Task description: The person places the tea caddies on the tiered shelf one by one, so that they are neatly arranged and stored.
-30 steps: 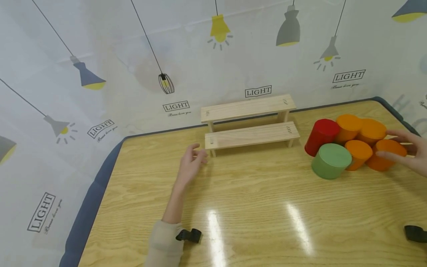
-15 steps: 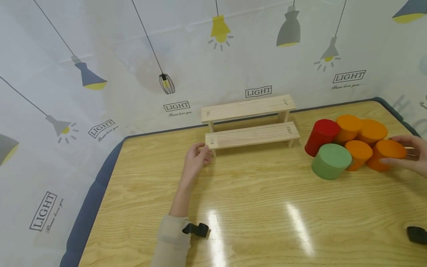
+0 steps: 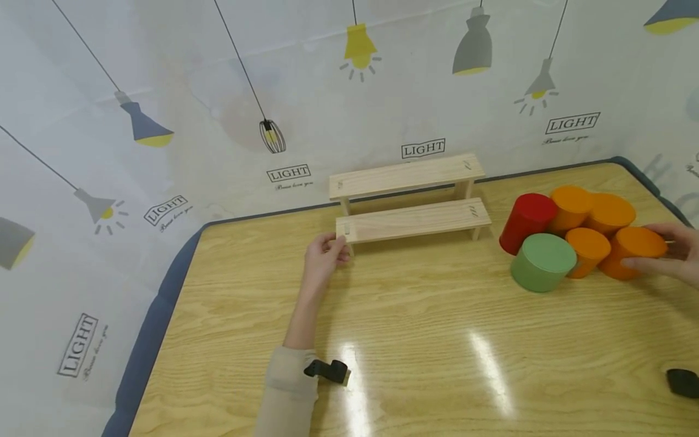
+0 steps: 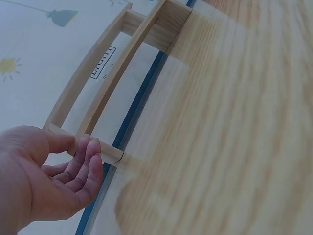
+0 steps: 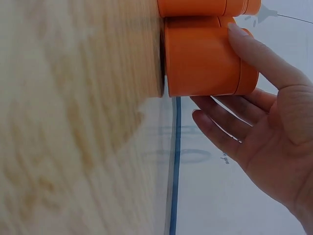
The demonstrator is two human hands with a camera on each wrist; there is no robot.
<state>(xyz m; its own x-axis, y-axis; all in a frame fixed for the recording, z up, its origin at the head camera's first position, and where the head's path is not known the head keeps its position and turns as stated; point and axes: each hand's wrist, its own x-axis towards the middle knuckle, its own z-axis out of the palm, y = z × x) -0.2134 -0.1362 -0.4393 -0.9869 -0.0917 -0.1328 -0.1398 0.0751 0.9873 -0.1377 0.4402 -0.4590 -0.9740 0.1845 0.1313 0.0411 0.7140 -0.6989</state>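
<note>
1. Pinching the left end of the wooden rack (image 3: pixel 412 221), the left hand (image 3: pixel 323 258) has its thumb and fingers at the lower board's edge; the rack stands on the desk (image 3: pixel 415 321), near the printed wall (image 3: pixel 338 91).
2. The right hand (image 3: pixel 677 252) grips the rightmost orange canister (image 3: pixel 619 262), thumb on the near side, at the end of a cluster on the desk.
3. A tug at one end could skew or tip the rack, since nothing steadies its other end.
4. Dragging the canister sideways might jostle the small orange canister (image 3: pixel 587 246) close beside it, and through that the green canister (image 3: pixel 543 261).
5. Lifting from the top might part lid from body (if the lid is loose, which I cannot tell), because the thumb lies by the seam (image 5: pixel 239 73).
6. The head view's edge cuts off the right forearm, and the canister hides some fingertips.
7. How far the left fingers reach under the board is hard to make out; two rear orange canisters (image 3: pixel 611 212) are partly covered, and any contents are out of sight.
</note>
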